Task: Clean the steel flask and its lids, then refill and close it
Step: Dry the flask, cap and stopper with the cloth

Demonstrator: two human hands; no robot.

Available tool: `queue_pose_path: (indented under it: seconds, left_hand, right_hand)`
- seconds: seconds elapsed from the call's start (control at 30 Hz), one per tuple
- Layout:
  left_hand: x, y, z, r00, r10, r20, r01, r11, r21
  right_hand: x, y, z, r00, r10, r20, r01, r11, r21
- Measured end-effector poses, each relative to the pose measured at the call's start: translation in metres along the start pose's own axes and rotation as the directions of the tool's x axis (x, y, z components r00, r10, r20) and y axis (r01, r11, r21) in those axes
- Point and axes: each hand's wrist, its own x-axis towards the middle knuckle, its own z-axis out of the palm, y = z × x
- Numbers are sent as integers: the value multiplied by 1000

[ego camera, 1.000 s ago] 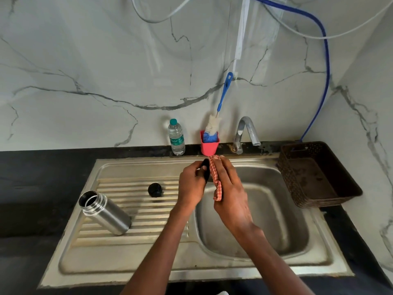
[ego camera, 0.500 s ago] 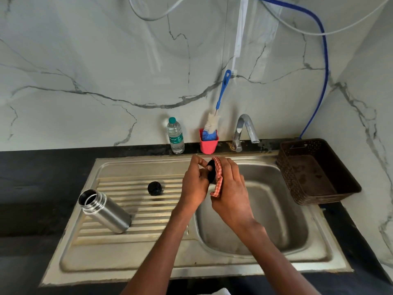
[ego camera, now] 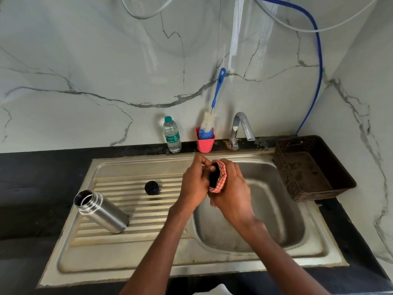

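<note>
Two hands over basin: L hand grips black lid, R hand grips cloth; flask, 2nd lid on drainboard.

2 bare hands meet in front of the body, forearms reaching in from below.
The left hand has its fingers curled round a black lid, thumb raised on top. The right hand curls round an orange checked cloth wrapped against that lid, knuckles up. The hands touch each other; both wrists are bent slightly inward.
</note>
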Motion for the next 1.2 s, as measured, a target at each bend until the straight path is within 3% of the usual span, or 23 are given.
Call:
queue_pose_path:
  seconds: [0.07, 0.13, 0.17, 0.23, 0.3, 0.37, 0.4, 0.47, 0.57, 0.73, 0.83, 0.9, 0.97, 1.03, 1.07, 1.13, 1.2]
  left_hand:
    - [-3, -3, -6, 993, 102, 53, -108, 986, 126]
    - [-1, -5, -10, 975, 205, 89, -222, 940, 260]
    - [-1, -2, -11, 967, 236, 92, -253, 921, 296]
    - [-2, 8, -9, 970, 232, 72, -243, 905, 349]
    - [0, 18, -8, 979, 205, -20, -186, 920, 346]
    - [1, 26, -8, 977, 146, -154, -119, 978, 171]
    - [0, 31, -8, 986, 68, -155, -64, 998, 27]
    - [-3, 42, -4, 993, -119, 12, 119, 958, -260]
    - [-11, 49, 5, 951, -272, 145, 308, 846, -435]
    - [-16, 42, 19, 939, -320, 126, 341, 825, -451]
    - [-26, 42, 24, 965, -226, 133, 262, 834, -485]
    - [-27, 43, 24, 988, -111, 110, 149, 881, -450]
    - [-25, 40, 20, 995, -5, 98, 47, 901, -431]
    - [-23, 37, 15, 992, 70, 109, -25, 929, -369]
    - [-20, 35, 11, 989, 89, 115, -51, 954, -297]
    - [-15, 36, 2, 981, 113, 158, -81, 977, -197]
    - [-12, 46, -5, 980, 67, 190, 2, 940, -341]
  right_hand:
    - [12, 6, -10, 975, 127, 181, -145, 985, 92]
    - [25, 14, -23, 869, 173, 463, -277, 946, 166]
    - [30, 18, -27, 832, 170, 529, -309, 933, 186]
    - [31, 20, -29, 861, 176, 477, -292, 939, 183]
    - [24, 17, -22, 946, 200, 257, -242, 959, 145]
    - [14, 16, -13, 989, 147, -26, -145, 988, 60]
    - [11, 17, -9, 990, 78, -115, -80, 997, -15]
    - [9, 21, -4, 981, -62, -186, 27, 982, -188]
    - [3, 25, 0, 979, -143, -143, 83, 929, -361]
    - [-11, 35, 7, 996, -84, -27, 64, 901, -429]
    - [-4, 32, -1, 996, -79, -44, 58, 931, -360]
    - [11, 25, -15, 999, -18, -49, 8, 982, -191]
    - [29, 20, -33, 991, 98, 96, -95, 995, -33]
    - [43, 17, -49, 939, 160, 303, -174, 985, 21]
    - [47, 15, -53, 929, 156, 335, -176, 984, 28]
    - [45, 12, -50, 971, 107, 212, -106, 994, -13]
    - [34, 11, -38, 999, -38, 33, 43, 983, -181]
